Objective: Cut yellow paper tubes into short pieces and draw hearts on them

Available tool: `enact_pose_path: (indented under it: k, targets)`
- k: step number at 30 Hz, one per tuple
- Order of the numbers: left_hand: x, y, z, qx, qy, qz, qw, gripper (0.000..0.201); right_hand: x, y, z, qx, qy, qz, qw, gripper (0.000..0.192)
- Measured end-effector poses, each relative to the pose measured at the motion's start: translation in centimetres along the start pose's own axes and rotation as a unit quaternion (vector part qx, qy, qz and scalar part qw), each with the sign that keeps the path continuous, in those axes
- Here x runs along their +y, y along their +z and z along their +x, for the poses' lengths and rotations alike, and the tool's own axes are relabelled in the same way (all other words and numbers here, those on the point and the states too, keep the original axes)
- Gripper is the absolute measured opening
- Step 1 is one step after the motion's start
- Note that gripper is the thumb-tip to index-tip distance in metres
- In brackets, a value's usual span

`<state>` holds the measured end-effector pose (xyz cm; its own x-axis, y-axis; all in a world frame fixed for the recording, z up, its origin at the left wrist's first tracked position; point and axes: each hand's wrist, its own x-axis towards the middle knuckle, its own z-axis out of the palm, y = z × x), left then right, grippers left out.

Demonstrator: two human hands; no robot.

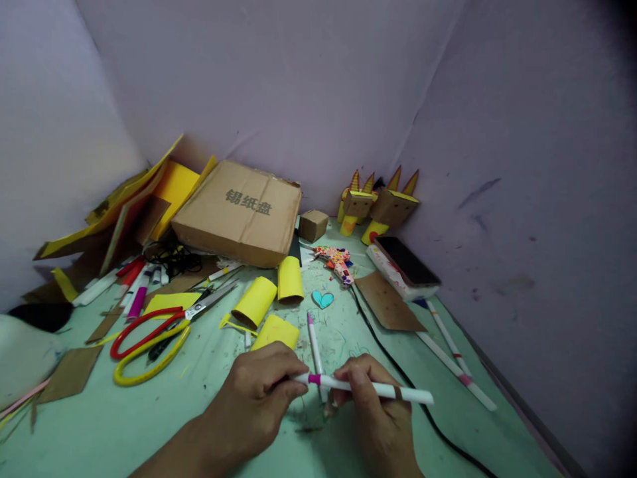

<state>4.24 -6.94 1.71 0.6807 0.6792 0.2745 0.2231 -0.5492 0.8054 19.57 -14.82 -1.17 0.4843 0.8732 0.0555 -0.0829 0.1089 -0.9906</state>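
While the brown cardboard box (239,212), printed 锡纸盘, is lying behind, both hands are gripping a white marker with pink band (363,388) just in front of three yellow paper-covered tubes (271,299). Left hand (259,398) is pinching the cap end, right hand (373,405) the barrel; cap apparently still seated.

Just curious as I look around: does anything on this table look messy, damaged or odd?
Yes. The green table is scribbled with pen marks and littered with cardboard scraps, and the cardboard box has a torn, crumpled right edge.
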Motion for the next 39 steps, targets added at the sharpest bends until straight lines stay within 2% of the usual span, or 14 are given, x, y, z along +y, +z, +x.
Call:
enact_pose_path:
  k: [8,11,13,14,16,18,20,22,24,26,29,31,36,39]
  targets:
    - [0.2,0.0,-0.1,-0.024,0.015,0.007,1.0,0.017,0.1,-0.1,-0.1,-0.032,0.009,-0.009,0.999,0.038]
    - [0.2,-1.1,0.0,-0.009,0.038,0.042,0.998,0.018,0.3,-0.5,0.2,-0.008,0.001,0.021,1.0,0.039]
    - [0.1,-2.6,0.3,0.009,-0.006,0.105,0.994,0.019,0.5,-0.9,0.7,0.042,-0.019,0.054,0.997,0.039]
    - [0.0,-3.5,0.5,0.018,-0.057,0.152,0.987,0.021,0.5,-1.1,1.0,0.067,-0.031,0.07,0.995,0.037]
    - [-0.3,-5.1,0.9,0.007,-0.176,0.266,0.948,0.024,0.4,-1.4,1.5,0.103,-0.039,0.072,0.991,0.032]
    - [-0.6,-6.2,1.1,-0.054,-0.267,0.368,0.889,0.028,0.4,-1.6,1.8,0.095,-0.034,0.006,0.995,0.026]
    - [-0.9,-6.6,1.1,-0.115,-0.304,0.434,0.84,0.03,0.4,-1.5,1.9,0.023,-0.054,-0.12,0.991,0.02]
    - [-1.0,-6.4,1.0,-0.135,-0.303,0.46,0.824,0.033,0.7,-1.4,1.9,-0.083,-0.124,-0.24,0.959,0.024]
    - [-0.6,-6.0,0.9,-0.112,-0.309,0.457,0.826,0.039,1.1,-1.4,1.8,-0.157,-0.209,-0.315,0.912,0.037]
    - [-0.1,-5.6,0.9,-0.08,-0.327,0.439,0.833,0.046,1.4,-1.4,1.9,-0.197,-0.259,-0.36,0.874,0.046]
    - [0.6,-4.7,1.1,-0.075,-0.332,0.401,0.851,0.051,1.6,-1.7,2.4,-0.251,-0.257,-0.422,0.832,0.051]
    - [0.6,-3.8,1.2,-0.088,-0.326,0.382,0.86,0.049,1.6,-2.1,3.0,-0.263,-0.245,-0.458,0.813,0.05]
    - [-0.2,-1.3,1.2,-0.051,-0.338,0.363,0.867,0.052,1.1,-3.3,4.8,-0.233,-0.26,-0.478,0.806,0.043]
    - [-0.5,-0.6,1.1,-0.033,-0.348,0.347,0.87,0.054,0.8,-3.6,5.6,-0.19,-0.276,-0.444,0.831,0.033]
